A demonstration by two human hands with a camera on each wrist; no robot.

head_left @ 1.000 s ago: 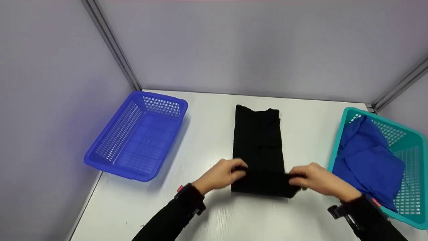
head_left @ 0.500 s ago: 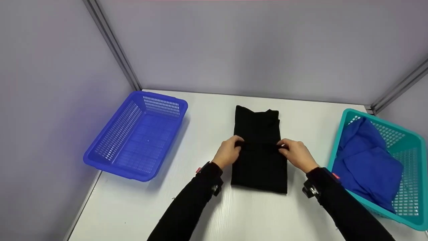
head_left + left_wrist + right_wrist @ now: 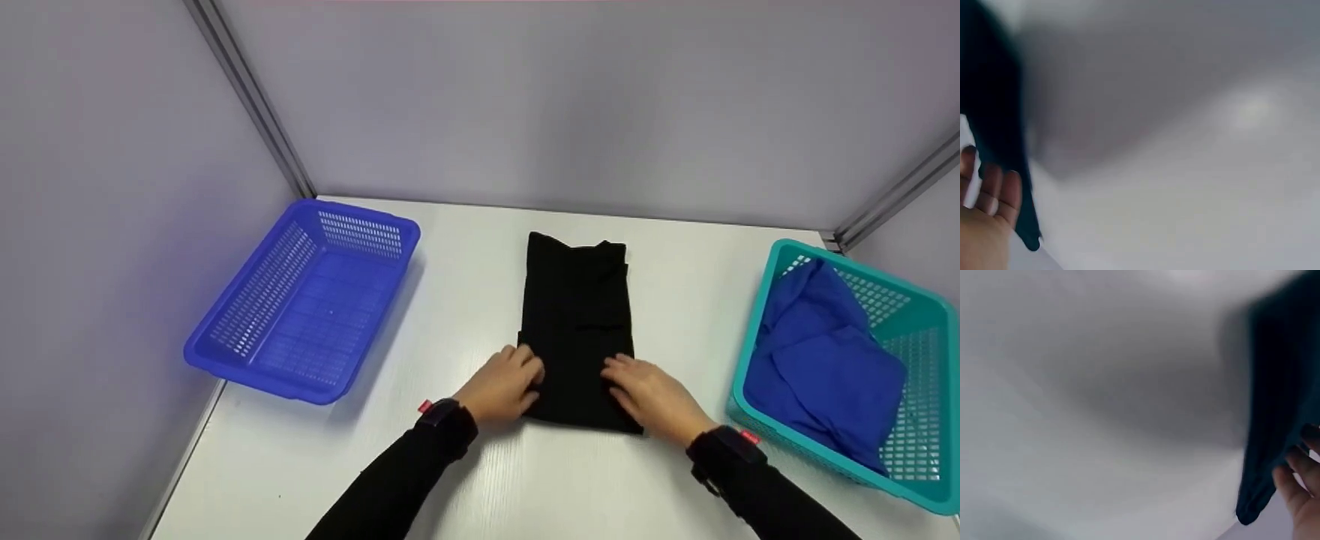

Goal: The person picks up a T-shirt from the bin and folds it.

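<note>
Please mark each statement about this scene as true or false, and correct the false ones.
1. Both hands rest on the near end of the black garment. True: the left hand and the right hand lie on it.
2. The blue basket holds a blue cloth. False: nothing shows inside it; the blue cloth lies in the teal basket.
3. The black garment lies folded on the white table, between the two baskets. True.
4. The teal basket stands on the person's left side. False: it is on the right; the blue basket is on the left.
5. The right hand holds the garment up in the air. False: the garment lies flat on the table.
</note>
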